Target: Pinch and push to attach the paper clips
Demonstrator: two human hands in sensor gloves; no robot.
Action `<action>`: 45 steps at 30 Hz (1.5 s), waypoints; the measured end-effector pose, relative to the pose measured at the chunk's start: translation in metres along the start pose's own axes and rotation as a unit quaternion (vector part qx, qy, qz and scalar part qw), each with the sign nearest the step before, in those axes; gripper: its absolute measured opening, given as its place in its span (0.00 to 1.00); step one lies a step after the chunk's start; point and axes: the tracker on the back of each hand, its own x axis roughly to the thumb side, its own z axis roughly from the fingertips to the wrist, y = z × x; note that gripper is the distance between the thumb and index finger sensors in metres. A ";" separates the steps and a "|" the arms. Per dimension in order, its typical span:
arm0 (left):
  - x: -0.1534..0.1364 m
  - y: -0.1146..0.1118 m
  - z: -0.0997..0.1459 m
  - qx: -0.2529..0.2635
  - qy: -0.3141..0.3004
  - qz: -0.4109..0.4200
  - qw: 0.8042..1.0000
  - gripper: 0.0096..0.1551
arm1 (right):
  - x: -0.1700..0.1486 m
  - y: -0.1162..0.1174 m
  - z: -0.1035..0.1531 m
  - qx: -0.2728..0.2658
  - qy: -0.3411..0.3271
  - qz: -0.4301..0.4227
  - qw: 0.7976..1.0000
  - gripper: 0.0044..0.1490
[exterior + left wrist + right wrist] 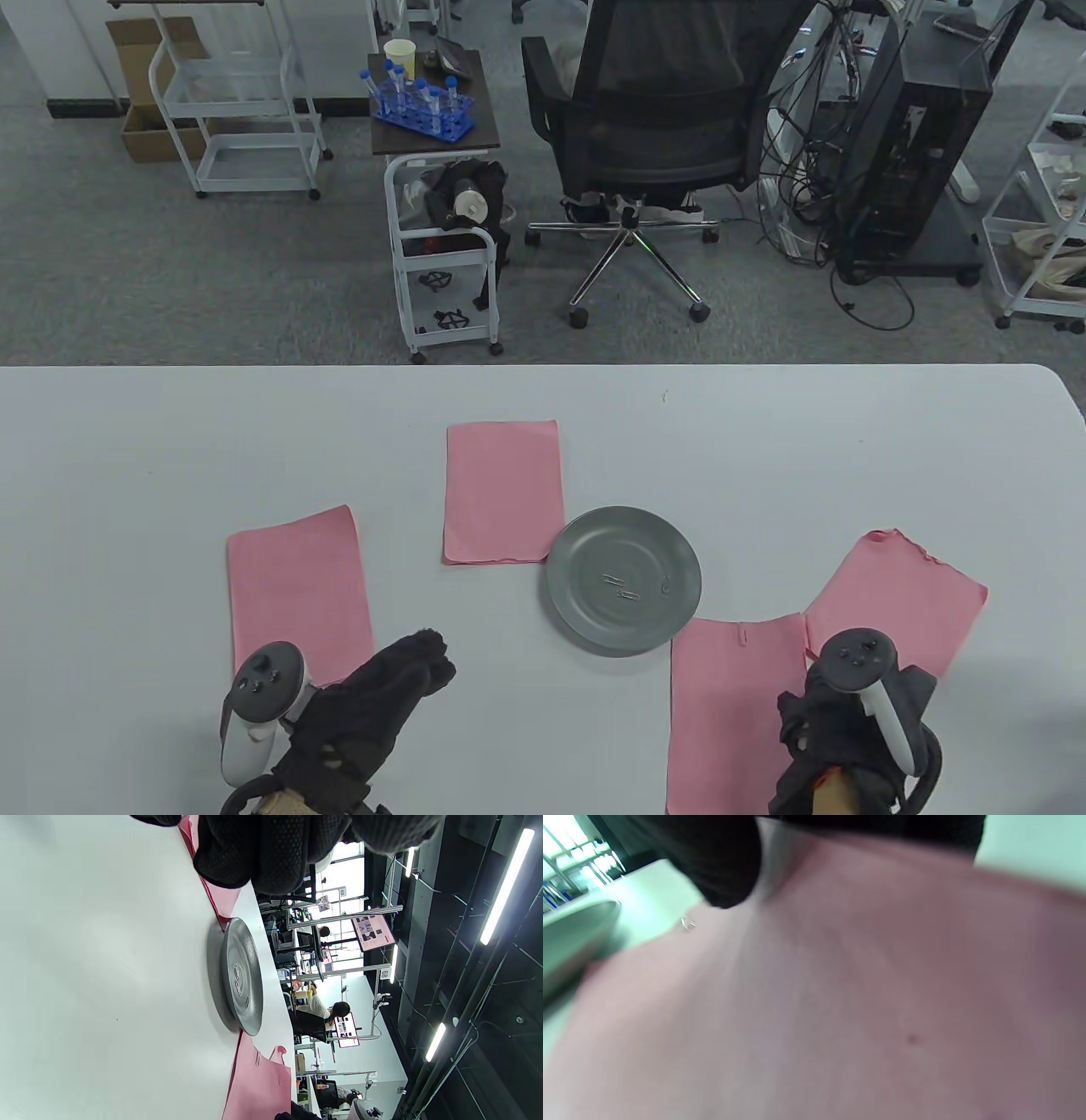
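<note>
Four pink sheets [503, 492] ring the clip-holding plate [585, 624].

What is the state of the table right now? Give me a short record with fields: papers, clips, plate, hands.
papers: four pink sheets; far centre, left, near right, far right
clipped: near right sheet has a paper clip on its top edge
plate: grey plate between the sheets
loose clips: three on the plate
left hand: on the table by the left sheet, holding nothing visible
right hand: over the near right sheet; fingers hidden
</note>
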 end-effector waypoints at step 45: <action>0.013 0.049 0.025 0.171 0.012 -0.147 0.974 0.35 | -0.067 -0.005 -0.049 -0.042 0.104 -0.066 0.991 0.66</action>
